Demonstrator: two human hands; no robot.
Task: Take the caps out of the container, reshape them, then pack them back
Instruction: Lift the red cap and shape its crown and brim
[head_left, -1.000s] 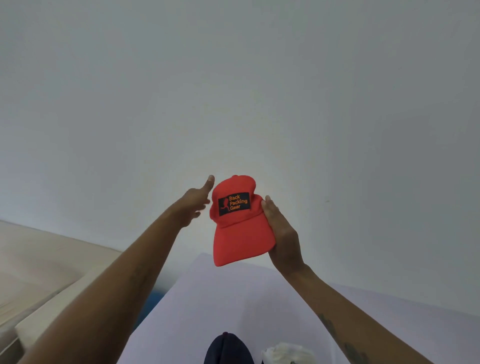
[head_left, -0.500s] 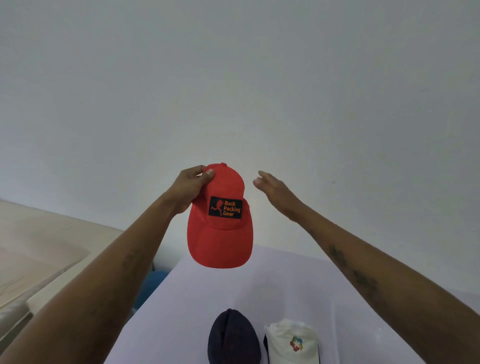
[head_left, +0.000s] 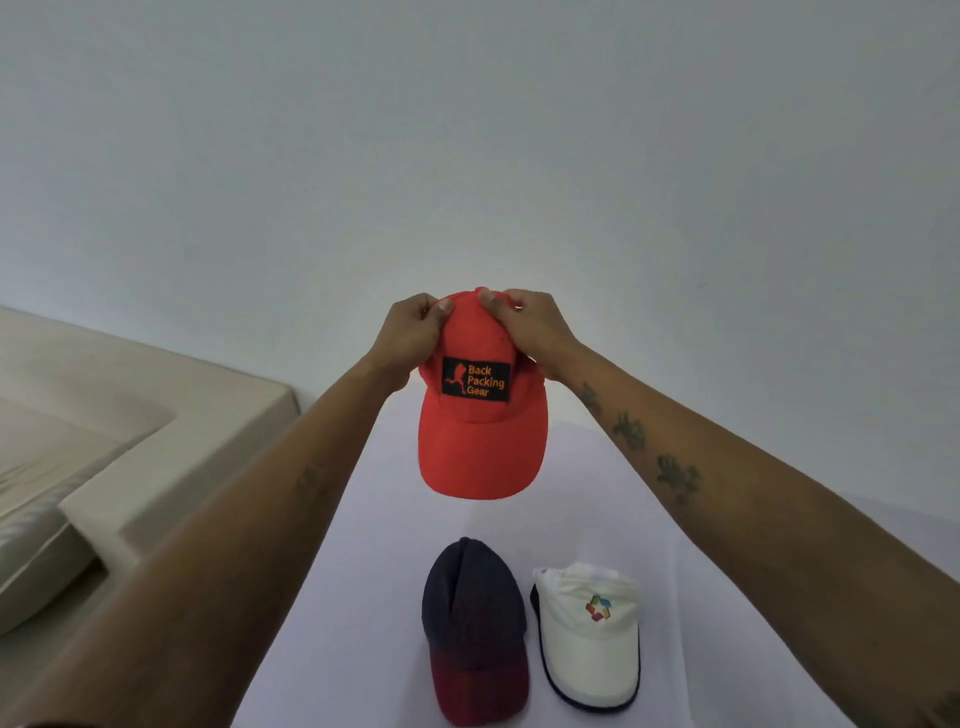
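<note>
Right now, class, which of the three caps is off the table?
The red fabric cap with the black patch; both hands grip its crown, while the other two lie flat.

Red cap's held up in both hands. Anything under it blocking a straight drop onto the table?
Nothing visible. The red cap hangs from the left hand and right hand above bare table; the navy cap and white cap lie nearer the person.

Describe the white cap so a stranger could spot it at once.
On the pale table, two caps lie side by side below the held red cap. The white cap is the right one, with a colourful logo and dark brim edging, unlike the navy cap beside it.
</note>
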